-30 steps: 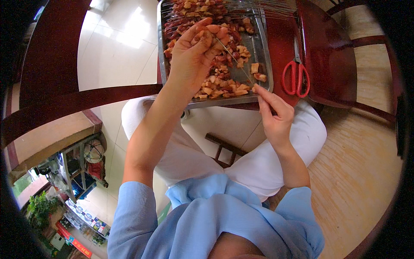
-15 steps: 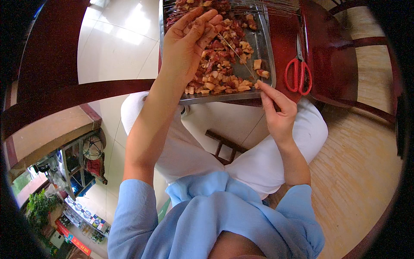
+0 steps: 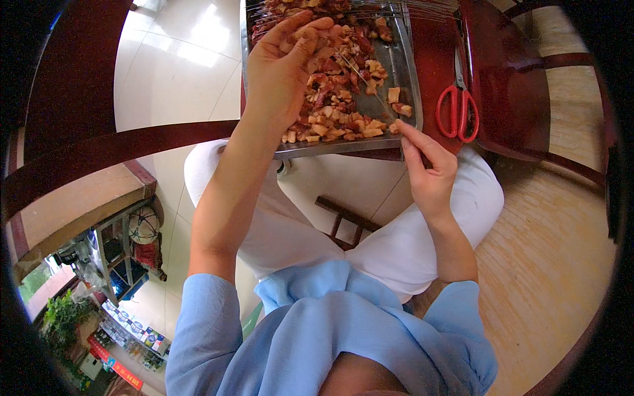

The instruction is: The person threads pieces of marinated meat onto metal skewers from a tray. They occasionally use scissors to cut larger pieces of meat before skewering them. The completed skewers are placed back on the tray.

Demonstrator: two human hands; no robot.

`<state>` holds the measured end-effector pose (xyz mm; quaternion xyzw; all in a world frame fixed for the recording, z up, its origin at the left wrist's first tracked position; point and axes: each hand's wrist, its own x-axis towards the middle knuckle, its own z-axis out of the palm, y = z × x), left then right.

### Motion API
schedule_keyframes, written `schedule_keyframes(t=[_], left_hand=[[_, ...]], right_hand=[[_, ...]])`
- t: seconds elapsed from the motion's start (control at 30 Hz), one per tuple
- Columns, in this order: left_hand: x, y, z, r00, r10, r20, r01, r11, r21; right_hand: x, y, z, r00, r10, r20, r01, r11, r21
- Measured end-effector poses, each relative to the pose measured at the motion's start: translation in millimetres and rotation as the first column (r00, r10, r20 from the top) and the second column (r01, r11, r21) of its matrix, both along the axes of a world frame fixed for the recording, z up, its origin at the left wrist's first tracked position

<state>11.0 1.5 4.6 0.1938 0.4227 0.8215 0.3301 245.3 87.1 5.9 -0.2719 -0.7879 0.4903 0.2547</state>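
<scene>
The right hand [image 3: 429, 173] has its thumb and forefinger pinched shut on the near end of a thin bamboo skewer [image 3: 365, 83]. The remaining fingers are curled into the palm. This hand sits at the near right corner of the metal tray [image 3: 407, 74], just over its front rim. The skewer runs from the pinch diagonally away and to the left, across the tray, toward the left hand. Its far tip cannot be made out against the meat.

The left hand [image 3: 285, 61] lies palm down over the left half of the tray. Its fingers [image 3: 310, 33] are bent and gathered around a piece of meat at the fingertips; the grip is closed on that piece, although the piece itself is largely hidden by the fingers. The thumb side faces the tray centre.

The diced meat [image 3: 343, 105], in red and pale tan cubes, fills most of the tray and is heaped toward the near edge and the left side. A bare strip of metal shows along the right wall. The tray rests on a dark red wooden table, with its near rim projecting over the table edge above the person's lap.

A pair of red-handled scissors [image 3: 458, 105] lies on the table just beside the right wall of the tray, handles toward the person, apart from both hands. A bundle of spare skewers [image 3: 422, 8] lies at the far edge of the tray.
</scene>
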Motion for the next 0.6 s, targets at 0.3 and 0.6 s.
schedule_keyframes(t=[0.3, 0.6], left_hand=[[9.7, -1.2, -2.8, 0.999, -0.016, 0.045, 0.017, 1.0, -0.008], [6.8, -3.6, 0.5, 0.998, -0.061, 0.028, 0.062, 0.997, -0.039]], right_hand=[[-0.5, -1.3, -3.2, 1.0, -0.021, -0.005, 0.021, 1.0, 0.019], [-2.5, -2.4, -5.2, 1.0, -0.004, -0.02, 0.005, 0.998, 0.06]])
